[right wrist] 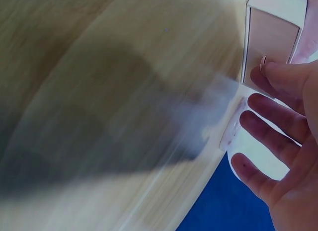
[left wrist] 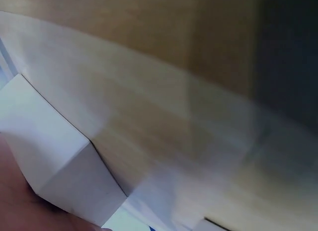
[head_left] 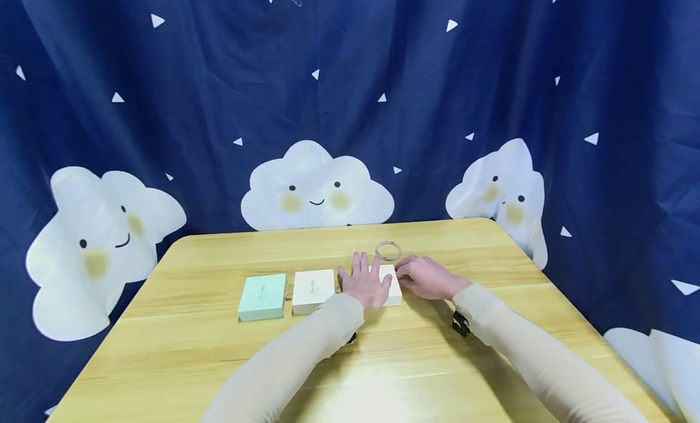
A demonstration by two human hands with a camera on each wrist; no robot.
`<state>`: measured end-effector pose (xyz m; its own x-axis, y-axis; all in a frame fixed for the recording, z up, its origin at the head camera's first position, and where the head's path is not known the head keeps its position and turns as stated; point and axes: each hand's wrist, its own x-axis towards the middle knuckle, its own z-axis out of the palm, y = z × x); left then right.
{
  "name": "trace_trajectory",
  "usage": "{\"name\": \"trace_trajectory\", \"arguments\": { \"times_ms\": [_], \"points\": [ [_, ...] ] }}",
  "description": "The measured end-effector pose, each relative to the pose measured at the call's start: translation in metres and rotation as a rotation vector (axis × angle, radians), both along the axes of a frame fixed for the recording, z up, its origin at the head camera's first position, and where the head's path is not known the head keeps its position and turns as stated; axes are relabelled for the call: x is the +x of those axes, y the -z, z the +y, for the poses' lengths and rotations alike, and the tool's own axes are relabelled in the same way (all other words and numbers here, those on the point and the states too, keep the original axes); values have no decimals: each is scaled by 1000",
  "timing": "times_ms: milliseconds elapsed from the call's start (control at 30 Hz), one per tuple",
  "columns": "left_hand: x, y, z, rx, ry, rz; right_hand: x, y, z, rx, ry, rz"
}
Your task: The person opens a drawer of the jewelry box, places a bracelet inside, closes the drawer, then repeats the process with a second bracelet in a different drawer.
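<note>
In the head view my left hand (head_left: 365, 286) rests with its fingers spread over the left part of a small white box (head_left: 391, 295). At that box's right end is my right hand (head_left: 429, 278). The right wrist view shows the thumb and forefinger of the right hand (right wrist: 293, 112) together at the inset end face of the white box (right wrist: 275, 35), while the other fingers stay extended. What lies between those two fingertips is mostly hidden. Along the lower left of the left wrist view, part of the left hand (left wrist: 30, 203) touches the box (left wrist: 54, 136).
Left of the hands stand a second white box (head_left: 313, 291) and a mint-green box (head_left: 264, 296), each with a small brown tab on its right side. A pale ring (head_left: 387, 251) lies behind the hands on the wooden table (head_left: 180, 350). A blue cloud-print curtain (head_left: 339, 107) hangs behind.
</note>
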<state>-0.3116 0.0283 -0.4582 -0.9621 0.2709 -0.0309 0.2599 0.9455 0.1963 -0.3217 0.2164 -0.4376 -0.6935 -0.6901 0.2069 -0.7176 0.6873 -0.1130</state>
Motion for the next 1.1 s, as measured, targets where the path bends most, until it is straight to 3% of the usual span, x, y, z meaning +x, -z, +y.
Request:
{"name": "trace_trajectory", "arguments": {
  "times_ms": [300,633,833,1100],
  "points": [
    [-1,-1,-1,21,6,-23,-2,7,0,23,14,16],
    [3,-6,-4,-4,5,39,-4,7,-2,14,-8,45],
    [0,-2,-4,-23,-2,30,-5,7,-2,17,1,17],
    [4,-7,-4,-47,0,14,-3,5,-2,10,23,-7]
  ]
}}
